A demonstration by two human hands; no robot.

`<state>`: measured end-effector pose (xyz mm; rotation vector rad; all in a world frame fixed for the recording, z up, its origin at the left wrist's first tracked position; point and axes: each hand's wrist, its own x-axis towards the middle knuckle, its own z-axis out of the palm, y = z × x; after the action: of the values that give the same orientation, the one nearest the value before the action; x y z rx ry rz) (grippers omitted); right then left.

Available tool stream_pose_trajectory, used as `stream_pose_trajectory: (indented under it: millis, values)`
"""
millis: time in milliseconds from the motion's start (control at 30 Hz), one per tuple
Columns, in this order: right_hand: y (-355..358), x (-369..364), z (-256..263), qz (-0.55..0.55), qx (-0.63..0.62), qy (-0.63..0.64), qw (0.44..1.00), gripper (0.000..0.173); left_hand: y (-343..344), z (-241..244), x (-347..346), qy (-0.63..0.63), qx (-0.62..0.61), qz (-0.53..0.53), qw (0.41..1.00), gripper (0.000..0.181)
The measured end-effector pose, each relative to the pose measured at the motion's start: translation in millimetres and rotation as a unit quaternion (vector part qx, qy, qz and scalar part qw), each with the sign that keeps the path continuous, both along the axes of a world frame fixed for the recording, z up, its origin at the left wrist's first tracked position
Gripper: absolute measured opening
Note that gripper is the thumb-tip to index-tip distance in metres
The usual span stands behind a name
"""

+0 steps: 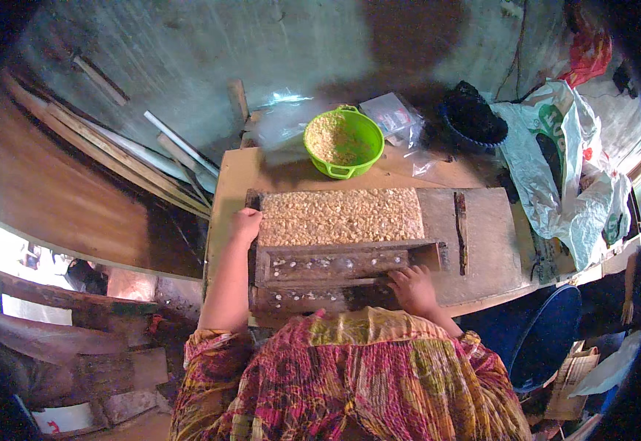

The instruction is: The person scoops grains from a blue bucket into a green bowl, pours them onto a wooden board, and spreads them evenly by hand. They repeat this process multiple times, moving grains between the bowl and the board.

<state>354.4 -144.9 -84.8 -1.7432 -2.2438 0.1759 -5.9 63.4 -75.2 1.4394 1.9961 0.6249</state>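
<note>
A flat rectangular slab of pale, chunky pieces (pixel 340 216) lies on a wooden board (pixel 486 237) before me. Against its near edge sits a long, narrow wooden frame (pixel 348 284), with pale crumbs on the wood inside it. My left hand (pixel 248 225) rests at the slab's left end, its fingertips together on the dark wooden edge; whether it grips anything is unclear. My right hand (pixel 411 286) touches the near right part of the frame, fingers bent over its rail. Beyond the slab stands a green plastic basket (pixel 373 138), partly filled with similar pale pieces.
Clear plastic bags (pixel 408 124) lie behind the basket. A dark blue-rimmed container (pixel 472 118) and a large white plastic sack (pixel 568 176) are at the right. A narrow dark strip (pixel 460 234) lies on the board. A blue barrel (pixel 546 336) stands below right; wooden planks (pixel 122 154) lean at the left.
</note>
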Motion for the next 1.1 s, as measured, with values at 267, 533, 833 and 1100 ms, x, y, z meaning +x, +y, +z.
stream_pose_trajectory:
  millis: [267, 533, 833, 1100]
  values:
    - [-2, 4, -5, 0.004, 0.003, 0.005, 1.000, 0.023, 1, -8, 0, 0.043, 0.050, -0.009, 0.998, 0.021]
    - [-1, 3, -4, -0.003, -0.010, 0.005, 1.000, 0.024, 31, -10, -2, 0.008, 0.171, -0.062, 0.983, 0.026]
    - [-3, 3, -5, -0.013, -0.006, 0.004, 1.000, 0.023, 43, 0, -1, 0.040, 0.033, -0.076, 0.996, 0.036]
    - [-3, 2, -3, -0.015, -0.007, 0.002, 1.000, 0.020, 46, -4, 4, -0.040, 0.047, -0.050, 0.997, 0.032]
